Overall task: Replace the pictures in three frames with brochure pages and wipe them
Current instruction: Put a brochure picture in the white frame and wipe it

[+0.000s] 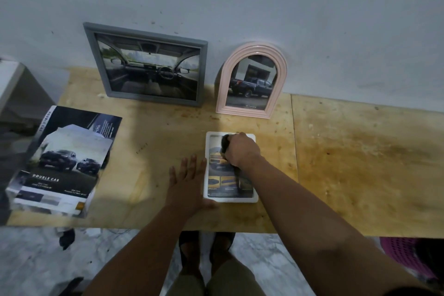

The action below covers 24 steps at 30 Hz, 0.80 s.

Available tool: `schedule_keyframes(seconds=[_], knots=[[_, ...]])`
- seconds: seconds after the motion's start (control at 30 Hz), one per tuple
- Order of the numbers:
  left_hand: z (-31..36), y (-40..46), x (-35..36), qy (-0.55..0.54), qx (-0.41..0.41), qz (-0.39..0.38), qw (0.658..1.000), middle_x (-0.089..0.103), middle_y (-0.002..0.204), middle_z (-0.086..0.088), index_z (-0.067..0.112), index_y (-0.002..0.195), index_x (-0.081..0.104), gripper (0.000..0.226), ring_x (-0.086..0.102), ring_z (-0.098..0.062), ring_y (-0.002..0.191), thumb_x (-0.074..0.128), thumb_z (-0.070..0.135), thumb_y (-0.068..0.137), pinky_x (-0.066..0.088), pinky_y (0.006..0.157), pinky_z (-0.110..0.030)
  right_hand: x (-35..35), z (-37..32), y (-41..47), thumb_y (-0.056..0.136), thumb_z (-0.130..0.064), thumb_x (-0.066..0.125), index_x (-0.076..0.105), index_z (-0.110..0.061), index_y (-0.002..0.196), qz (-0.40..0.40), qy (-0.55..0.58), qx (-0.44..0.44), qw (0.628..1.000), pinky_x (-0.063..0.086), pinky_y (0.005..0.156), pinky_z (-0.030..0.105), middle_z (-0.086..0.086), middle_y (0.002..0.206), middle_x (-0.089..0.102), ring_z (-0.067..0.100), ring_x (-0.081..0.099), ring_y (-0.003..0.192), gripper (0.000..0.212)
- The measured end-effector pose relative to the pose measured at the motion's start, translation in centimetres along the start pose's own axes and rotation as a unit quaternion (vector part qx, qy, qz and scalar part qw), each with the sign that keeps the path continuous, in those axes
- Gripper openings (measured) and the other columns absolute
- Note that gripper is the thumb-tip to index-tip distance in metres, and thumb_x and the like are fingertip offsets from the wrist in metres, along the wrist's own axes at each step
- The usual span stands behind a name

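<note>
A small white frame [253, 197] lies flat on the wooden table [360, 163], holding a page with yellow car pictures. My right hand [242, 149] is closed on a dark cloth [225, 142] and presses it on the upper part of the frame's glass. My left hand [188, 180] lies flat on the table with fingers spread, its edge against the frame's left side. A grey frame [146, 63] with a car-interior picture and a pink arched frame [252, 80] with a dark pickup picture lean against the wall.
A car brochure [62, 163] with loose pages on top lies at the table's left end. A grey-white box [14, 86] sits at the far left. A pink basket [406, 255] stands on the floor below the table's right side. My feet are under the front edge.
</note>
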<state>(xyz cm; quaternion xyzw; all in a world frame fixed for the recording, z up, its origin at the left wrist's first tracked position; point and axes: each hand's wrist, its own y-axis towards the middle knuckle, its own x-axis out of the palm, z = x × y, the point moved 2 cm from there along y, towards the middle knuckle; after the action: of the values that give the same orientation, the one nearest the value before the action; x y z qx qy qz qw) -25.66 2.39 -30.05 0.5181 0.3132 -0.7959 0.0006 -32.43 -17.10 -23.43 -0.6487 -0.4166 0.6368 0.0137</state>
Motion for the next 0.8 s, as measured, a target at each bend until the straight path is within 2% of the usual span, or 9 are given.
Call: schedule_keyframes(seconds=[0.1, 0.17, 0.37, 0.43, 0.5, 0.57, 0.67, 0.73, 0.8], knots=[[-0.1, 0.0, 0.2, 0.006, -0.003, 0.003, 1.0, -0.036, 0.159, -0.005, 0.028, 0.151, -0.032, 0.139, -0.028, -0.032, 0.149, 0.047, 0.096, 0.061, -0.013, 0.118, -0.062, 2.1, -1.1, 0.1, 0.091, -0.013, 0.056, 0.059, -0.02, 0.132, 0.006, -0.016, -0.029, 0.999, 0.051, 0.073, 0.04, 0.015, 0.136, 0.044, 0.04, 0.066, 0.095, 0.042], [-0.2, 0.0, 0.2, 0.005, -0.001, 0.003, 1.0, -0.037, 0.158, -0.004, 0.029, 0.148, -0.037, 0.138, -0.028, -0.032, 0.149, 0.049, 0.095, 0.062, -0.014, 0.118, -0.062, 3.4, -0.9, -0.9, 0.093, -0.017, 0.058, 0.056, -0.024, 0.137, 0.002, -0.022, -0.053, 0.998, 0.051, 0.075, 0.042, 0.012, 0.137, 0.04, 0.041, 0.065, 0.097, 0.044], [-0.2, -0.3, -0.2, 0.001, -0.003, -0.001, 1.0, -0.036, 0.16, -0.004, 0.029, 0.147, -0.037, 0.137, -0.03, -0.031, 0.149, 0.051, 0.093, 0.063, -0.014, 0.117, -0.061, 5.8, 0.0, -6.1, 0.099, -0.024, 0.058, 0.057, -0.021, 0.14, -0.06, -0.077, -0.138, 0.986, 0.051, 0.092, 0.04, 0.01, 0.142, 0.052, 0.034, 0.059, 0.116, 0.042], [-0.2, -0.4, -0.4, -0.004, -0.001, -0.004, 1.0, -0.037, 0.158, -0.004, 0.028, 0.148, -0.035, 0.137, -0.031, -0.031, 0.148, 0.051, 0.093, 0.063, -0.014, 0.117, -0.061, 5.2, 0.8, -6.6, 0.1, -0.019, 0.059, 0.058, -0.018, 0.144, -0.148, -0.024, -0.137, 0.979, 0.049, 0.102, 0.035, 0.01, 0.145, 0.055, 0.032, 0.057, 0.122, 0.044], [-0.1, -0.5, -0.5, -0.009, 0.0, -0.002, 1.0, -0.04, 0.156, -0.004, 0.028, 0.149, -0.034, 0.136, -0.033, -0.031, 0.146, 0.05, 0.094, 0.064, -0.015, 0.117, -0.061, 3.4, 2.2, -6.7, 0.099, -0.009, 0.06, 0.06, -0.016, 0.142, -0.205, 0.104, -0.101, 0.968, 0.048, 0.099, 0.029, 0.009, 0.144, 0.057, 0.03, 0.058, 0.124, 0.044], [0.0, -0.4, -0.6, -0.016, 0.004, -0.002, 1.0, -0.041, 0.155, -0.004, 0.029, 0.149, -0.033, 0.136, -0.034, -0.031, 0.146, 0.05, 0.094, 0.063, -0.016, 0.117, -0.061, 0.6, 3.6, -6.0, 0.096, -0.008, 0.062, 0.062, -0.023, 0.141, -0.109, 0.175, -0.064, 0.976, 0.051, 0.098, 0.031, 0.007, 0.137, 0.064, 0.028, 0.062, 0.118, 0.047], [0.0, -0.4, -0.5, -0.011, 0.003, -0.003, 1.0, -0.041, 0.154, -0.004, 0.029, 0.151, -0.032, 0.136, -0.035, -0.03, 0.145, 0.048, 0.095, 0.063, -0.016, 0.117, -0.061, -2.4, 5.7, -3.7, 0.099, -0.016, 0.059, 0.061, -0.025, 0.141, 0.07, 0.141, -0.021, 0.987, 0.053, 0.096, 0.037, 0.009, 0.126, 0.067, 0.03, 0.065, 0.11, 0.043], [-0.1, -0.3, -0.4, -0.01, 0.002, 0.0, 1.0, -0.042, 0.155, -0.004, 0.029, 0.151, -0.032, 0.136, -0.035, -0.03, 0.145, 0.047, 0.096, 0.062, -0.015, 0.117, -0.061, -2.5, 6.1, -2.4, 0.101, -0.021, 0.056, 0.06, -0.022, 0.14, 0.086, 0.097, -0.003, 0.992, 0.054, 0.092, 0.04, 0.011, 0.121, 0.063, 0.032, 0.065, 0.105, 0.039], [-0.2, -0.3, -0.2, -0.012, 0.001, 0.002, 1.0, -0.042, 0.154, -0.003, 0.029, 0.151, -0.033, 0.137, -0.035, -0.029, 0.145, 0.047, 0.096, 0.061, -0.015, 0.117, -0.061, -1.4, 5.9, -1.7, 0.103, -0.022, 0.053, 0.062, -0.018, 0.136, 0.046, 0.058, 0.008, 0.997, 0.055, 0.094, 0.043, 0.012, 0.124, 0.059, 0.033, 0.064, 0.104, 0.035]])
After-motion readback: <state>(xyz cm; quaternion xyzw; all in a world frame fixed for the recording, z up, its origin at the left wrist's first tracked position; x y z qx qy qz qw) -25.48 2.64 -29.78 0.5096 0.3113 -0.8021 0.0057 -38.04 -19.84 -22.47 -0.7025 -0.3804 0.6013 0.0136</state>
